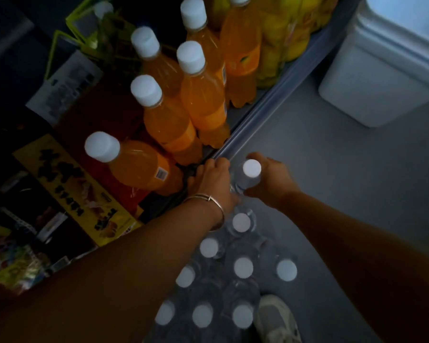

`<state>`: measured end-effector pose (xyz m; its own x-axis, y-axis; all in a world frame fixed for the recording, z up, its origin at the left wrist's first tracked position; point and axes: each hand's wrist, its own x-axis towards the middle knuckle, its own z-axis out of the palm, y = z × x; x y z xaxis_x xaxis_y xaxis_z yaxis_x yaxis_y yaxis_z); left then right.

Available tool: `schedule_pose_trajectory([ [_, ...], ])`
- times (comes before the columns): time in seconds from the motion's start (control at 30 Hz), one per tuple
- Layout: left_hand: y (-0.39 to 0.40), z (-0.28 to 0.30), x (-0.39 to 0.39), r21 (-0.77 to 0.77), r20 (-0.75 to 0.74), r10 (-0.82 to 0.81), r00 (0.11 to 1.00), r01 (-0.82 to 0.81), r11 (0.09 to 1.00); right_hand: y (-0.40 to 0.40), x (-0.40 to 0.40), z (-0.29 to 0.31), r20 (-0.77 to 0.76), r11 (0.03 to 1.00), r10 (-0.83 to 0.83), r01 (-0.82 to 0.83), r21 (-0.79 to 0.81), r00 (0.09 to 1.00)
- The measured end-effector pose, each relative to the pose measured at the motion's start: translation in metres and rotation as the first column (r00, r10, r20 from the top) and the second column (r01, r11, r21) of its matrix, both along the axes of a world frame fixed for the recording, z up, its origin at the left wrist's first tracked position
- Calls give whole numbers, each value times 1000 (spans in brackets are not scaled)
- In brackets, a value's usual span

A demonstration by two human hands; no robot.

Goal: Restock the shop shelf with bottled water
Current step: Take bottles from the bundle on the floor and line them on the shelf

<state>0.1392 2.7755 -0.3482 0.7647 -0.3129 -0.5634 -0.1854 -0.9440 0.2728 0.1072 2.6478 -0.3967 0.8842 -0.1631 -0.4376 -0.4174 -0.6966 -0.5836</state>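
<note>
Water bottle (pixel 248 178) between both curled hands

Water bottle (pixel 248 177) between both hands.

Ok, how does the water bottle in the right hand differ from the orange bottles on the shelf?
The water bottle is clear; the orange bottles hold orange drink. It is gripped by the right hand at the shelf edge, with the left hand beside it, while the orange bottles already stand on the shelf. It also looks slimmer. Both have white caps.
</note>
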Motion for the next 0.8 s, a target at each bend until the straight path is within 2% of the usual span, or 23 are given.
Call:
schedule_pose_trajectory([
  [0.17, -8, 49, -6, -20, 32, -41, 999, 41, 999, -18, -8, 70, 22, 1000, 6, -6, 0, 1000],
  [0.37, -9, 151, -19, -23, 92, -106, 990, 108, 994, -25, -23, 194, 117, 999, 51, -51, -2, 992],
  [0.5, -3, 246, -29, -16, 141, -138, 980, 142, 990, -20, -35, 301, 175, 995, 99, -99, -7, 980],
  [0.6, 7, 328, -37, -90, 168, -139, 976, 155, 984, -15, -44, 392, 212, 988, 154, -156, -5, 965],
  [0.8, 36, 500, -44, -87, 184, -207, 961, 225, 970, 3, -56, 581, 271, 958, 285, -261, -121, 919],
])
